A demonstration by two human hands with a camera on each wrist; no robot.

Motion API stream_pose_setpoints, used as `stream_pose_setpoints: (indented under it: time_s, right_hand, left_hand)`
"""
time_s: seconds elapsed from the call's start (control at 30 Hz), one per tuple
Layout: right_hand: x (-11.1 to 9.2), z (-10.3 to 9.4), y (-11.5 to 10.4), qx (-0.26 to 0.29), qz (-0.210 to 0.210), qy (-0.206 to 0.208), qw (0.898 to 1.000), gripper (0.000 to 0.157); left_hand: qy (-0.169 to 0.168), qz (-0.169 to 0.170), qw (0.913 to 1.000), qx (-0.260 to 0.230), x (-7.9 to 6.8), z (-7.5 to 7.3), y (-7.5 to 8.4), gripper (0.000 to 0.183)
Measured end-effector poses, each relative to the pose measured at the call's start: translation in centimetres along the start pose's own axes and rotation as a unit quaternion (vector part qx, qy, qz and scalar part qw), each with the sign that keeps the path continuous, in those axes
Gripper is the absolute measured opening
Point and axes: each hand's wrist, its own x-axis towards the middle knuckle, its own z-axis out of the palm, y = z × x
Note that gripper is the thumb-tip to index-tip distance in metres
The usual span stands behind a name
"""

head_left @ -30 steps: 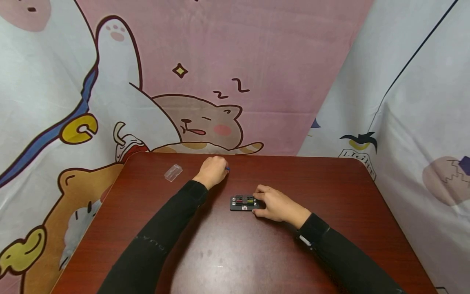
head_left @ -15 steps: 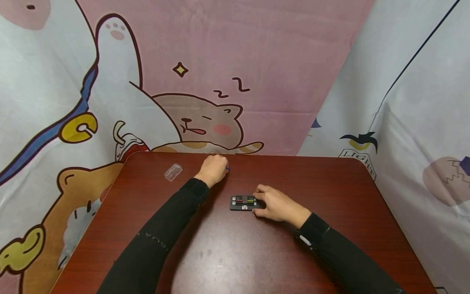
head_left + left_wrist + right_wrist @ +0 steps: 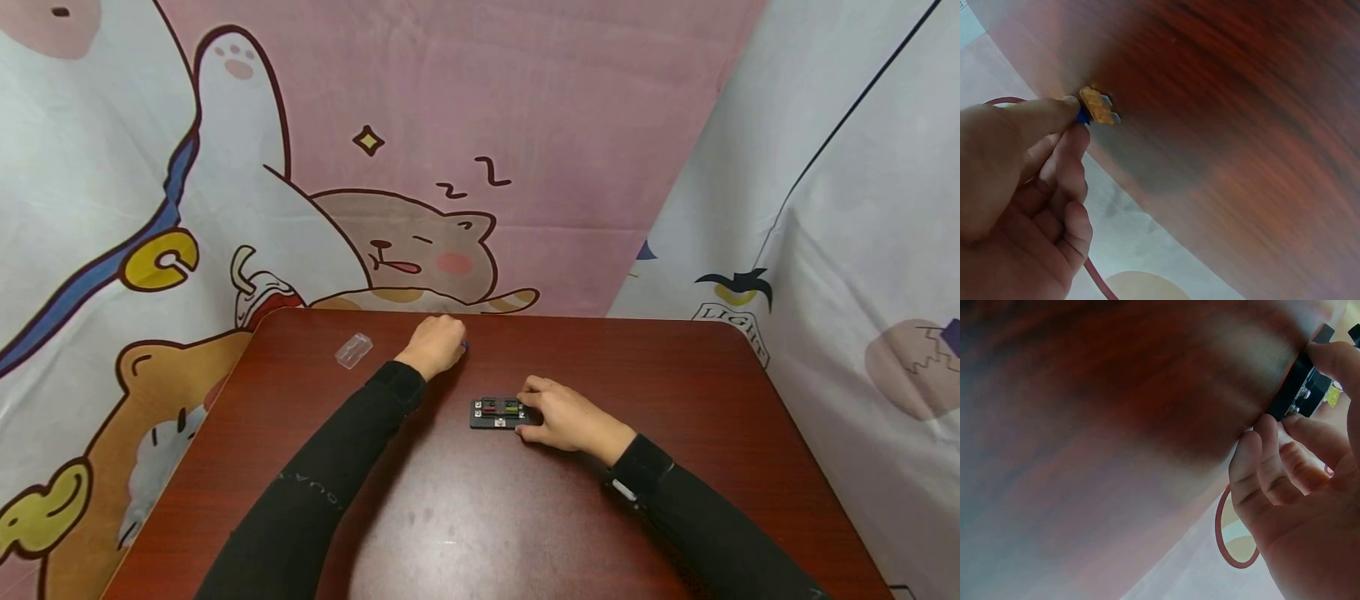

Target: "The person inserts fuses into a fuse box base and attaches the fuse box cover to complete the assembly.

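In the left wrist view, my left hand [image 3: 1041,162] pinches a small blue piece [image 3: 1083,115] between thumb and forefinger. An orange blade fuse [image 3: 1099,107] sits at the tip of that piece, its two metal prongs pointing away from the fingers. From the head view, the left hand [image 3: 437,346] is near the table's far edge and only a bit of blue shows. My right hand [image 3: 562,419] grips the right end of a black fuse block [image 3: 487,421] that lies flat on the table. Red and yellow-green fuses [image 3: 512,409] show in the block, whose right end is partly hidden.
A clear plastic cover [image 3: 354,351] lies at the back left of the brown table [image 3: 637,358]. Right behind the table's far edge hangs a cartoon-printed cloth [image 3: 562,167].
Almost nothing differs: the left hand shifts very slightly, while the right hand and the fuse block stay in place.
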Motion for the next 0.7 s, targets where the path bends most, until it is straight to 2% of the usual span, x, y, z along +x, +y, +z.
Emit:
stream_pose_setpoints:
  time_s: [0.2,0.47,0.63,0.7]
  right_hand:
    - [0.0,0.0,0.0,-0.002,0.000,0.000,1.000,0.058]
    - [0.0,0.1,0.1,-0.003,0.005,-0.006,1.000,0.058]
    - [0.0,0.1,0.0,-0.005,0.003,-0.003,1.000,0.058]
    - [0.0,0.0,0.0,-0.005,0.003,-0.002,1.000,0.057]
  left_hand:
    - [0.013,0.037,0.9990,0.023,-0.5,0.0,-0.1,0.016]
    - [0.031,0.053,0.9977,0.029,-0.8,0.4,-0.6,0.016]
    - [0.044,0.064,0.9967,0.023,-1.1,0.0,-0.5,0.014]
    - [0.037,0.068,0.9969,0.016,-1.4,-0.2,-0.3,0.011]
